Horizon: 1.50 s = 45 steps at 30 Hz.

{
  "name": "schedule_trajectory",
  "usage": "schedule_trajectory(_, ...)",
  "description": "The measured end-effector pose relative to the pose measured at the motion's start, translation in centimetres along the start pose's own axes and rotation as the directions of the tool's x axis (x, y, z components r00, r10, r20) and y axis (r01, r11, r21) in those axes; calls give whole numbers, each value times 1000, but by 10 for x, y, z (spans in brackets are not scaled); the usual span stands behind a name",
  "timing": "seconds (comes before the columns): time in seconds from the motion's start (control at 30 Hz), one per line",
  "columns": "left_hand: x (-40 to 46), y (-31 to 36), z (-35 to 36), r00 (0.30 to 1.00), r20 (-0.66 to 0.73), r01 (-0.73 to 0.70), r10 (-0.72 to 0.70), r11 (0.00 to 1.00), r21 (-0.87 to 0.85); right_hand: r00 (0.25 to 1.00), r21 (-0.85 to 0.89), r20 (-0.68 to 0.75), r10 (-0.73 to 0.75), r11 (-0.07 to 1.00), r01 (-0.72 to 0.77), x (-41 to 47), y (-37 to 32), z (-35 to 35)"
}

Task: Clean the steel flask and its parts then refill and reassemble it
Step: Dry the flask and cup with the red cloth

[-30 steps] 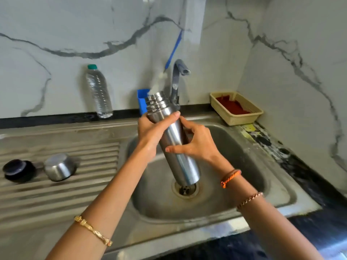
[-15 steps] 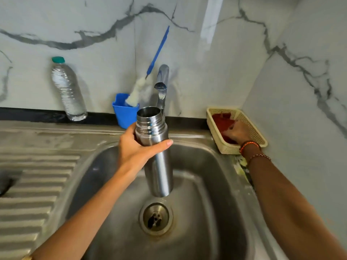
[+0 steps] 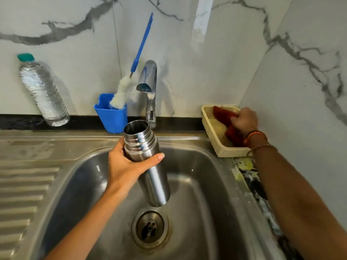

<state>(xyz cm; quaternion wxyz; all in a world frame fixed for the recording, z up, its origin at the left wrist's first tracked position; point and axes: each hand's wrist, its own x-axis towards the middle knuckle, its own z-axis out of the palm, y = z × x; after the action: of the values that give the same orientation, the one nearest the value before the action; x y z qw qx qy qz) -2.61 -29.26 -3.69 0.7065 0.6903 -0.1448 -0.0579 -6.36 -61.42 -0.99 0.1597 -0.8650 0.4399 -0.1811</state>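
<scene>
Left hand: fingers wrapped round the open flask, held tilted over the sink, above the drain
Right hand: grips a red cloth in the basket; tap behind the flask

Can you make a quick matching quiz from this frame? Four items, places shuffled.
Items:
1. steel flask
2. bottle brush
3. red cloth
4. plastic water bottle

Places:
A. leaning on the wall, left of the blue cup
B. gripped by the right hand in the cream basket
C. held by the left hand over the sink, mouth open
D. standing bristles-down in the blue cup

Pairs: 1-C, 2-D, 3-B, 4-A
</scene>
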Motion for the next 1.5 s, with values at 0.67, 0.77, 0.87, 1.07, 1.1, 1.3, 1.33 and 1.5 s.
schedule_trajectory(0.67, -59, 90, -120, 949, 29, -302, 315, 930, -210, 925, 934, 349, -151, -29, -357, -258, -93, -95)
schedule_trajectory(0.77, -70, 96, -161, 941, 38, -322, 337, 923, -212, 900, 911, 409, -152, 17, -412, -308, -115, -82)
schedule_trajectory(0.87, -82, 95, -208, 943, 47, -309, 329, 920, -240, 883, 888, 455, -119, -19, -460, -361, -146, -63)
schedule_trajectory(1.07, -99, 77, -293, 962, -5, -262, 274, 912, -317, 948, 941, 317, 19, 117, -317, -446, -221, -17)
schedule_trajectory(1.1, -99, 75, -302, 964, -13, -256, 267, 906, -336, 958, 952, 285, 26, 109, -287, -454, -231, -12)
schedule_trajectory(1.3, -109, 63, -341, 971, -56, -234, 230, 898, -372, 996, 953, 93, -5, 292, -88, -493, -261, 4)
schedule_trajectory(1.33, -112, 61, -344, 971, -53, -235, 232, 902, -362, 997, 943, 81, -17, 325, -71, -498, -262, 5)
schedule_trajectory(1.5, -117, 62, -344, 971, -11, -231, 241, 918, -323, 997, 878, 36, -73, 478, 3, -504, -263, 6)
